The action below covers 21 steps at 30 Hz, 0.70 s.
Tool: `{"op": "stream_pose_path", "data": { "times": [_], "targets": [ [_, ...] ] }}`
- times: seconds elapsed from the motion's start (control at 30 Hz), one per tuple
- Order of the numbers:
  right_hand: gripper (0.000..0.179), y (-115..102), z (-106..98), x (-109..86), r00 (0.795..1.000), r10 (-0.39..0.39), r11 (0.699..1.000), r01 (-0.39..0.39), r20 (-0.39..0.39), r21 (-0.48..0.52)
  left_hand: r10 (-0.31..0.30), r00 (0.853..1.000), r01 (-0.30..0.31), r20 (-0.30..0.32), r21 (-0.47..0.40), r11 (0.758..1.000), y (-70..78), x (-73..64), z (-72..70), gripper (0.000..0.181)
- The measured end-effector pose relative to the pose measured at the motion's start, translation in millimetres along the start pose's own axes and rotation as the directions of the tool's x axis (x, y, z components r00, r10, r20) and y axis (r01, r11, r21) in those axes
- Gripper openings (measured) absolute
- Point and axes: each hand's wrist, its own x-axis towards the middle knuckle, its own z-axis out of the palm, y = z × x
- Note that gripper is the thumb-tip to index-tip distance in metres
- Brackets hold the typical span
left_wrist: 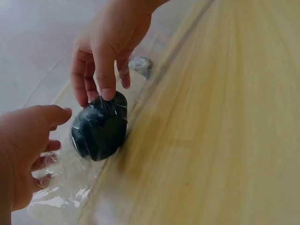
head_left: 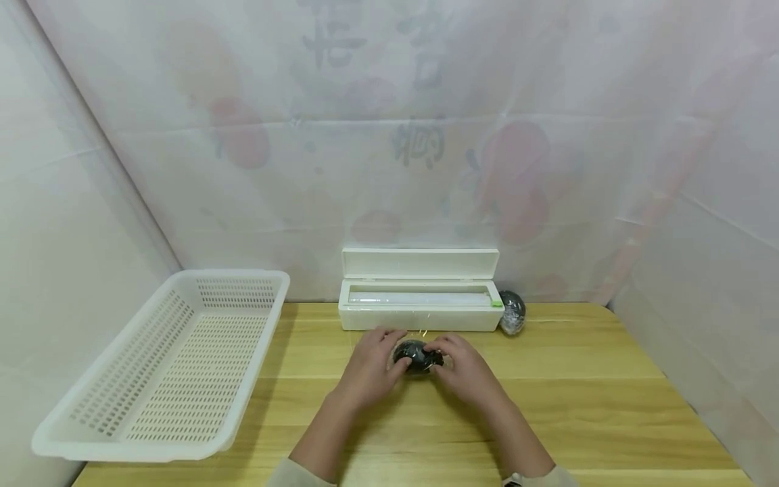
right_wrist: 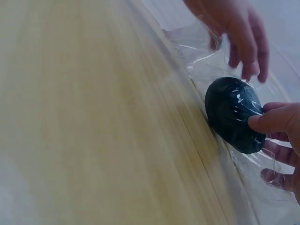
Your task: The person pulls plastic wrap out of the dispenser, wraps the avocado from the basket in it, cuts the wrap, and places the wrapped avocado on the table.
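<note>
A glossy dark oval object (head_left: 417, 357) sits on the wooden table with clear cling film over it and spread around it. At its right end my right hand (head_left: 466, 372) pinches it through the film, thumb on top and fingers behind. My left hand (head_left: 372, 365) is beside its other end, fingers loosely bent and a small gap between thumb and object in the left wrist view. Loose film (left_wrist: 61, 197) lies under and about the left fingers. In the right wrist view, film creases cross the dark object (right_wrist: 234, 115).
Behind the hands stands a white cling film box (head_left: 420, 319), lid up, with a roll (head_left: 414, 298) inside and a green piece (head_left: 496, 304) at its right end. Another dark wrapped object (head_left: 512, 312) sits beside it. A white perforated basket (head_left: 255, 365) is at the left.
</note>
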Motion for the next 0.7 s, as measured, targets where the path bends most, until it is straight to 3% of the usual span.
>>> {"op": "stream_pose_path", "data": {
  "times": [0.1, 0.23, 0.4, 0.57, 0.7],
  "targets": [
    [0.034, 2.0, -0.2, 1.8, 1.0, -0.018, 1.0, 0.018, -0.006, 0.0, 0.067, 0.996, -0.065, -0.061, 0.038, 0.997, 4.8, 2.0, -3.4, 0.039],
    [0.033, 3.8, 0.8, 3.0, 1.0, -0.022, 1.0, 0.022, -0.015, 0.01, 0.105, 0.994, -0.103, -0.014, 0.105, 0.989, 10.2, 3.0, -1.1, 0.038],
    [0.032, 5.8, 1.3, 3.4, 1.0, 0.003, 1.0, -0.003, -0.005, 0.024, 0.084, 0.996, -0.085, 0.015, 0.161, 0.983, 9.9, 4.7, 8.6, 0.049],
    [0.028, 7.0, -2.8, 3.4, 1.0, 0.026, 0.995, -0.027, 0.017, 0.096, 0.045, 0.999, -0.044, 0.002, 0.151, 0.987, 6.9, 7.5, 13.6, 0.053],
    [0.023, 9.0, -3.8, 4.1, 0.999, 0.023, 0.996, -0.021, -0.024, 0.092, 0.013, 1.0, -0.014, 0.003, 0.137, 0.991, 5.2, 12.2, 14.6, 0.051]
  ]
}}
